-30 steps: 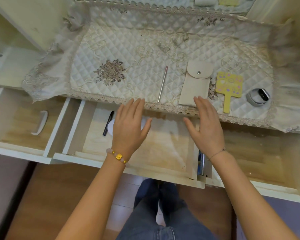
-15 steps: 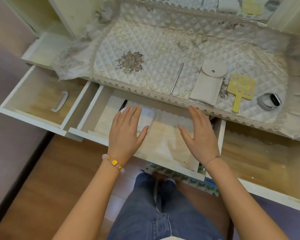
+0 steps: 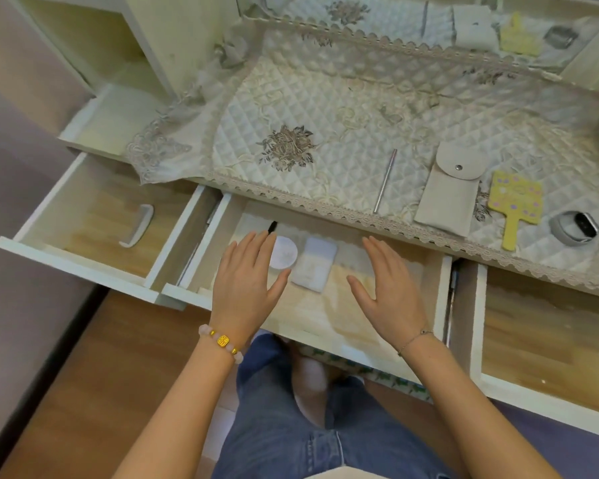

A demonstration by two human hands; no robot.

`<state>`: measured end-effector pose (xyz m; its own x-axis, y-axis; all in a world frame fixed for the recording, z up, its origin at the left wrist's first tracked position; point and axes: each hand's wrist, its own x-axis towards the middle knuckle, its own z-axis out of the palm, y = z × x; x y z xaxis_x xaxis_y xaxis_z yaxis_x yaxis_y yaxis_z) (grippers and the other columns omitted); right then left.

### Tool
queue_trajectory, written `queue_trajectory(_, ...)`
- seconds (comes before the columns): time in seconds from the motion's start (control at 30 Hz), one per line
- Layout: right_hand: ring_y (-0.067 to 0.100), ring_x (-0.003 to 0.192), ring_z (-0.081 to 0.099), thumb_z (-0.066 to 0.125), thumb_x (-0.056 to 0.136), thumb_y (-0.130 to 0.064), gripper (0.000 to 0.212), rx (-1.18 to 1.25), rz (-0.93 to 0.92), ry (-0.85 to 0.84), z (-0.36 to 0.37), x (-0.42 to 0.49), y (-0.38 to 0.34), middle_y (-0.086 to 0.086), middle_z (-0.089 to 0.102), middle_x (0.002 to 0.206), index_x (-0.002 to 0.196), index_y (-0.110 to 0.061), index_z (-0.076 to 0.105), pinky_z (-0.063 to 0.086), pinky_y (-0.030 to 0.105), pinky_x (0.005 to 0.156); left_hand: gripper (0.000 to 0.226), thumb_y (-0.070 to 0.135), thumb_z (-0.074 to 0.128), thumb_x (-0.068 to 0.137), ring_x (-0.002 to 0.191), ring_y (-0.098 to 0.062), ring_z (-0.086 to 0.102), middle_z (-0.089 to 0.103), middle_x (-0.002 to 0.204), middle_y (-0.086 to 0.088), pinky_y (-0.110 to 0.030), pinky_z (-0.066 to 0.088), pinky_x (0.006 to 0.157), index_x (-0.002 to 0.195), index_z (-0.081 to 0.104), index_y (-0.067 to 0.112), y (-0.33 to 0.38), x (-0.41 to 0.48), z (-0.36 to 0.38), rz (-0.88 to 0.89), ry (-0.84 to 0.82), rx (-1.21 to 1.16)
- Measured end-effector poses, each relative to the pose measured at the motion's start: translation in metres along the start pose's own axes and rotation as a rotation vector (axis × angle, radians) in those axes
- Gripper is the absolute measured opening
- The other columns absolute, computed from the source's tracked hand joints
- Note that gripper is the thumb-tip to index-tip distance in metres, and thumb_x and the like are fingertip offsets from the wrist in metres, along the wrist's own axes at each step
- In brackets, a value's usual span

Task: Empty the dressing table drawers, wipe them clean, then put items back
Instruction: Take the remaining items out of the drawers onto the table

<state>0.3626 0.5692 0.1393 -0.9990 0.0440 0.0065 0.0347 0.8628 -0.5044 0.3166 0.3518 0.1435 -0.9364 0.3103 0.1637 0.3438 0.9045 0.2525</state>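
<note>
Seen through the head camera I am watching from afar: both hands hover over the pulled-out middle drawer [image 3: 325, 316] of the dressing table. The left hand [image 3: 246, 281] and right hand [image 3: 388, 288] are flat, with straight, spread fingers that grasp nothing. Three things lie at the back left of the drawer and are not yet taken out. A round white disc [image 3: 284, 252] sits just beside the left fingertips, on their right. A white rectangular case [image 3: 313, 269] lies between the hands, its long axis running front to back, close to the left thumb and well apart from the right hand. A black pen [image 3: 272, 226] pokes out beyond the left fingers. I judge the left hand the nearer for all three. A white comb [image 3: 137, 226] waits in the left drawer [image 3: 83, 216].
</note>
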Motion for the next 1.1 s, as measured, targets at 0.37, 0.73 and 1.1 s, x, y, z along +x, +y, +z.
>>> queue_trajectory(0.37, 0.026, 0.134, 0.037, 0.057, 0.09, -0.026, 0.057, -0.022, 0.242, 0.016, 0.07, 0.037, -0.065, 0.012, 0.041, 0.144, 0.14, -0.005, 0.037, 0.026, 0.034, 0.113, 0.055, 0.037, 0.057, 0.089, 0.128, -0.028, 0.046, 0.053, 0.134, -0.013, -0.038, 0.028, 0.107, 0.133, 0.048, 0.004, -0.106, 0.048, 0.018, 0.181, -0.241, -0.069)
queue_trajectory(0.73, 0.026, 0.134, 0.037, 0.058, 0.09, -0.026, 0.056, 0.002, 0.422, 0.026, 0.101, 0.041, -0.08, 0.013, 0.041, 0.144, 0.139, -0.004, 0.039, 0.028, 0.037, 0.113, 0.054, 0.035, 0.058, 0.089, 0.125, -0.027, 0.047, 0.053, 0.134, -0.012, -0.038, 0.034, 0.105, 0.132, 0.047, 0.004, -0.137, 0.067, 0.038, 0.306, -0.36, -0.148)
queue_trajectory(1.1, 0.021, 0.137, 0.031, 0.054, 0.092, -0.028, 0.058, 0.156, 0.563, -0.013, 0.116, 0.048, -0.043, 0.008, 0.036, 0.147, 0.142, -0.007, 0.033, 0.02, 0.026, 0.111, 0.046, 0.028, 0.064, 0.086, 0.111, -0.025, 0.055, 0.059, 0.121, -0.01, -0.025, 0.033, 0.091, 0.125, 0.052, 0.007, -0.119, 0.073, 0.073, 0.156, -0.399, -0.325)
